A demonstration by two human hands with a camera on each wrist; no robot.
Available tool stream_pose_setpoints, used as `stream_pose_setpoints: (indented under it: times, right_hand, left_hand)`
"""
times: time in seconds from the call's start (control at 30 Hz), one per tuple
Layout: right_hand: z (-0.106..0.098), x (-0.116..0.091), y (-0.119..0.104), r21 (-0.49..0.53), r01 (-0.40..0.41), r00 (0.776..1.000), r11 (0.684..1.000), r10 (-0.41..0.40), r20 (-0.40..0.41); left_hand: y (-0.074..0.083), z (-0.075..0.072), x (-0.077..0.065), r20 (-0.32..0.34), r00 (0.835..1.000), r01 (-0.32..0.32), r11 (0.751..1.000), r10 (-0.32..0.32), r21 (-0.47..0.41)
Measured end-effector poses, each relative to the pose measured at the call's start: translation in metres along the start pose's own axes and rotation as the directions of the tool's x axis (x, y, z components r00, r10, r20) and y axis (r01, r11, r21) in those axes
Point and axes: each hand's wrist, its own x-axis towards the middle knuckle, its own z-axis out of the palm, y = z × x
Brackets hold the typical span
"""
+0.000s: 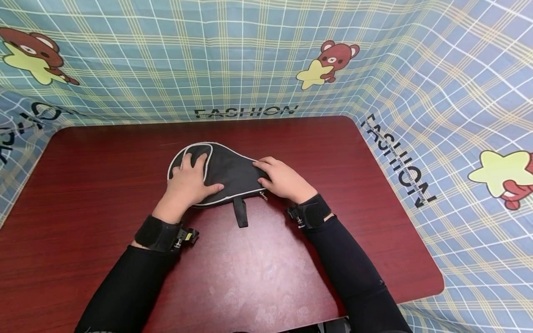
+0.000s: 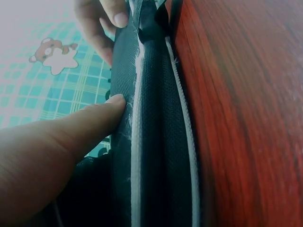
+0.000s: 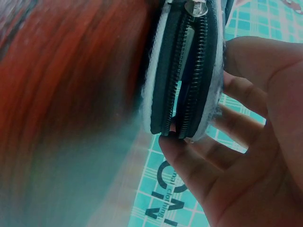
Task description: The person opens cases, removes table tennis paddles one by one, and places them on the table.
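A black table tennis bat case (image 1: 233, 169) with white piping lies flat on the table, its round end to the left and its narrow end to the right. My left hand (image 1: 187, 182) rests spread over the round end; its thumb (image 2: 94, 123) presses on the top face. With my right hand (image 1: 287, 180) I grip the narrow end, fingers bent around its tip. Close by hangs a metal zipper pull (image 1: 263, 196). In the right wrist view the zipper teeth (image 3: 201, 61) stand parted at this end, and the inside is mostly dark.
The dark red wooden table (image 1: 258, 263) has rounded corners. A short black strap (image 1: 240, 212) sticks out from the case's near side. Blue checked cloth (image 1: 250, 60) with bears and lettering hangs behind the table and along its sides.
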Motion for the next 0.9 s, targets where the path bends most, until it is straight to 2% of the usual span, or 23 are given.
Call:
stream_pose_setpoints:
  times: [0.33,0.67,0.9]
  right_hand:
    - [-0.003,-0.002,-0.004,0.01,-0.02,1.0,1.0,0.019,0.004]
    - [-0.005,-0.004,-0.013,-0.018,-0.036,0.999,0.999,0.036,0.022]
    - [-0.007,-0.008,-0.028,-0.078,-0.067,0.996,0.995,0.071,0.049]
  left_hand:
    - [-0.009,-0.004,0.008,0.058,0.995,-0.074,0.997,0.075,-0.025]
    - [-0.018,-0.008,0.013,0.059,0.987,-0.149,0.987,0.153,-0.064]
    - [-0.024,-0.011,0.017,0.055,0.97,-0.232,0.97,0.236,-0.077]
